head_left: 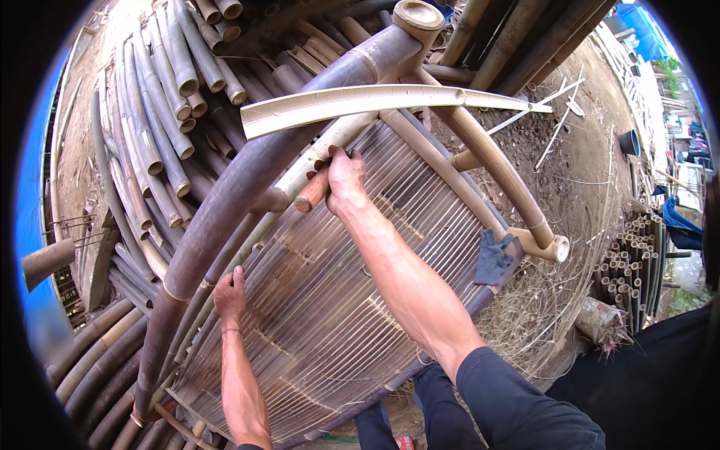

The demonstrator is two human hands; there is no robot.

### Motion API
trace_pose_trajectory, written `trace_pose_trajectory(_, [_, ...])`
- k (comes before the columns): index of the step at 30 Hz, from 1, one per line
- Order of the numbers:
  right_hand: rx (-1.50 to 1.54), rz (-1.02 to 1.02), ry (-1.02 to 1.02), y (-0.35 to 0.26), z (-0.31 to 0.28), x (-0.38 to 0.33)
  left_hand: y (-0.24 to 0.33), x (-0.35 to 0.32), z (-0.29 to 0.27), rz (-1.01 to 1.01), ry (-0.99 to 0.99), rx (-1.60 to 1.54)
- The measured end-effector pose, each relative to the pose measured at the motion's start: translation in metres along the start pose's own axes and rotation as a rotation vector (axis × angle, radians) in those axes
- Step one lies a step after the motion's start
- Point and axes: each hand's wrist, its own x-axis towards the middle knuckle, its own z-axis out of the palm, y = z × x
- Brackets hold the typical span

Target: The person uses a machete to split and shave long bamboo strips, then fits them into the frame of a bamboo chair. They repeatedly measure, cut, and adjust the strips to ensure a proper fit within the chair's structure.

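Note:
A bamboo frame with a slatted bamboo surface [337, 300] lies in front of me. My right hand [343, 180] grips a short wooden handle [311, 193] near the frame's upper edge, next to a pale bamboo rail [315, 161]. My left hand [229, 295] rests on the slats against the thick dark bamboo pole [225, 217] along the frame's left side. A split half-bamboo piece [375, 100] lies across the top of the frame.
Many cut bamboo poles [161, 112] are stacked at the left and back. A blue-grey glove [493, 257] hangs on the frame's right corner. Bundled bamboo tubes [634, 277] stand at right, with dry straw [540, 307] on the dirt ground.

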Motion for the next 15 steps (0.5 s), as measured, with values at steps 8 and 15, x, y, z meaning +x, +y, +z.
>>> trace_pose_trajectory(8, [0.189, 0.218, -0.267, -0.002, -0.058, 0.083, 0.000, -0.014, 0.056, 0.282, 0.252, 0.292])
trace_pose_trajectory(15, [0.066, 0.497, -0.288, -0.040, -0.104, 0.084, 0.009, -0.042, 0.070, 0.194, -0.094, 0.615])
